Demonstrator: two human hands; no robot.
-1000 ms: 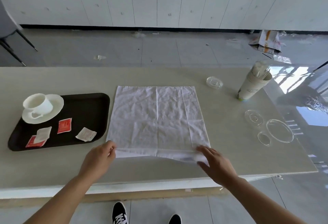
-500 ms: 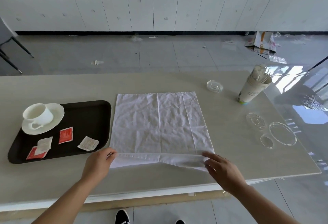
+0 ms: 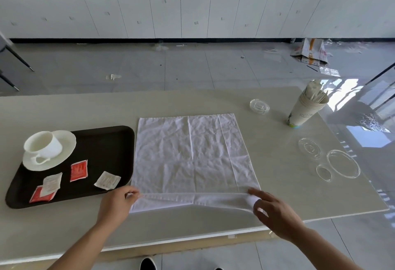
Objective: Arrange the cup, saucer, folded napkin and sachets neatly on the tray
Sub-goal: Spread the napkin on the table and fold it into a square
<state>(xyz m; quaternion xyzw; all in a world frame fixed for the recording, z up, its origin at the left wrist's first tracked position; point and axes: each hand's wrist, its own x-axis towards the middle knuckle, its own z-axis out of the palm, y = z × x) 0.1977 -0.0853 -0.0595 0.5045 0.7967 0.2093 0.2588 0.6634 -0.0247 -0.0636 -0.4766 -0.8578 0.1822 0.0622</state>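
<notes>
White cloth napkin (image 3: 192, 154) lies spread flat on the table (image 3: 64, 111), just right of the tray (image 3: 106, 141), creased and wrinkled, with a hem stripe down its right side. Near edge is turned over into a narrow band across the whole width. Left hand (image 3: 116, 204) pinches the near-left corner of that band, thumb and fingers closed on the cloth. Right hand (image 3: 274, 214) is at the near-right corner, fingers partly spread and curled, cloth bunched under them; cannot tell if the grip is tight.

Dark tray sits at the left of the table. White cup (image 3: 43, 143) stands upright on the white saucer (image 3: 64, 147) in the tray's far-left corner, handle toward the viewer. Four sachets lie loose on the near half: red sachet (image 3: 78, 170) in the middle, white sachet (image 3: 107, 180) to its right near the tray's rim, another white sachet (image 3: 50, 184) overlapping a second red one (image 3: 39, 194) at near left. Tray's right half is mostly bare.

Napkin's left edge nearly touches the tray's right rim. A bare strip of table runs between the fold and the near table edge. To the right, well apart from the napkin: paper cups (image 3: 303, 111) stacked with sticks inside, a glass ashtray (image 3: 259, 106), three clear lids (image 3: 330, 162).
</notes>
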